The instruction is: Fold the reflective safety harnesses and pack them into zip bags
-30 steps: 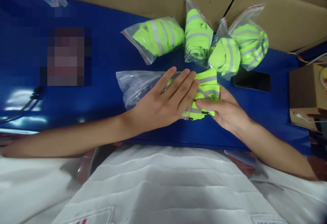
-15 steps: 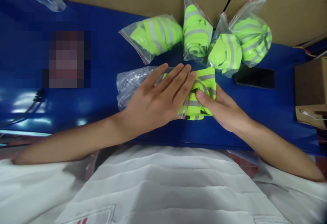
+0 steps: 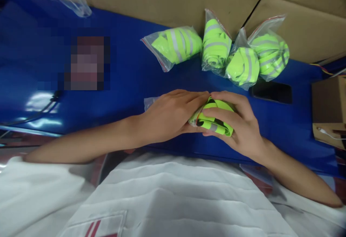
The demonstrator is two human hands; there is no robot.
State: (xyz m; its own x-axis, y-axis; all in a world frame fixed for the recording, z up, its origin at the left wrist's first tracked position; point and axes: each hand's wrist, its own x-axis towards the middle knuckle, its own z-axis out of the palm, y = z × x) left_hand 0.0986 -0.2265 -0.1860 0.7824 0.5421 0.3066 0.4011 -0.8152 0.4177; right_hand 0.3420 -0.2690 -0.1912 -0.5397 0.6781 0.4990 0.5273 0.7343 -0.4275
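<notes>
Basically, a folded neon-yellow reflective strap bundle (image 3: 213, 119) is held at the centre of the frame on the blue table (image 3: 127, 74), long axis running left to right. The right hand (image 3: 238, 121) is curled over it, fingers pressed around the roll; the left hand (image 3: 170, 116) is laid flat just left of it, fingers together, touching its end. A clear plastic bag (image 3: 150, 102) is mostly hidden under the left hand, so its mouth can't be made out.
</notes>
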